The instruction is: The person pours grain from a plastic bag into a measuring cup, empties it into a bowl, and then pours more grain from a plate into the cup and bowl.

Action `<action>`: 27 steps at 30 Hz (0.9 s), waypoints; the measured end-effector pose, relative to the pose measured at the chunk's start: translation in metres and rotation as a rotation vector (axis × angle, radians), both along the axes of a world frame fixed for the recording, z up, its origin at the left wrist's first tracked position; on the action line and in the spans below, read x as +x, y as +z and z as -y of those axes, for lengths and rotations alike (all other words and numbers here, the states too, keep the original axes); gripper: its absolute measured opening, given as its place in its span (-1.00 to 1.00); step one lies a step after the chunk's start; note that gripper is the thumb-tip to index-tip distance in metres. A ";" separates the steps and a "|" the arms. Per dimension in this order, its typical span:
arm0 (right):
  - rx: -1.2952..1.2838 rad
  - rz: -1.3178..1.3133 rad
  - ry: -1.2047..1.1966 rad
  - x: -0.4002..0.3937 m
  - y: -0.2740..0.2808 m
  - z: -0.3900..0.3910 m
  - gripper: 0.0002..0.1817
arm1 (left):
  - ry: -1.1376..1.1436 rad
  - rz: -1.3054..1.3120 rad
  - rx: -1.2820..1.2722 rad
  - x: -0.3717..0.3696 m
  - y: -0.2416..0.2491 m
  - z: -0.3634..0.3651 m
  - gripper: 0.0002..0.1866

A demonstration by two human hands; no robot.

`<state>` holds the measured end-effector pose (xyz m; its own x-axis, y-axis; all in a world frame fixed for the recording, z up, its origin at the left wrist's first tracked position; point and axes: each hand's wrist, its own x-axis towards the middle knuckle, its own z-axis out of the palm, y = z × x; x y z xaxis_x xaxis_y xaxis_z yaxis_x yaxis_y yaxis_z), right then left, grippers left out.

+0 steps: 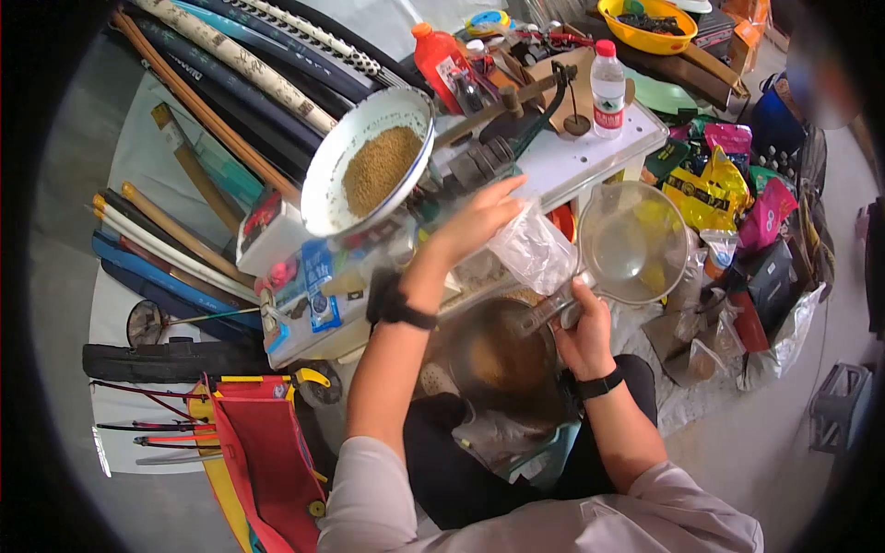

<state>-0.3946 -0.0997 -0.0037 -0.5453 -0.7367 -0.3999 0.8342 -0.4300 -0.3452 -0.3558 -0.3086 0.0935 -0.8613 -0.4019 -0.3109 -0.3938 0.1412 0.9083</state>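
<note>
Plastic scoop [632, 241], handle [542, 313] partly hidden

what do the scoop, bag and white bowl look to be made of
Scoop: likely rigid plastic, smooth and cloudy-clear, since shapes behind it show through faintly.
Bag: thin plastic film by its look, with shiny crinkles and a half see-through body.
Bowl: perhaps enamelled metal, white with a thin dark-blue rim, though ceramic or plastic can't be ruled out.
</note>
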 end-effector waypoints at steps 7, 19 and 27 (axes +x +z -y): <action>-0.030 -0.095 0.145 0.020 0.012 0.003 -0.73 | 0.133 -0.242 0.093 0.096 0.016 -0.043 -0.31; -0.108 -0.091 0.432 0.077 0.021 -0.005 -0.80 | 0.274 -0.010 -0.997 0.176 -0.014 -0.181 -0.61; -0.135 -0.383 0.491 0.113 0.036 -0.021 -0.75 | 0.410 0.094 -0.678 0.197 -0.020 -0.199 -0.78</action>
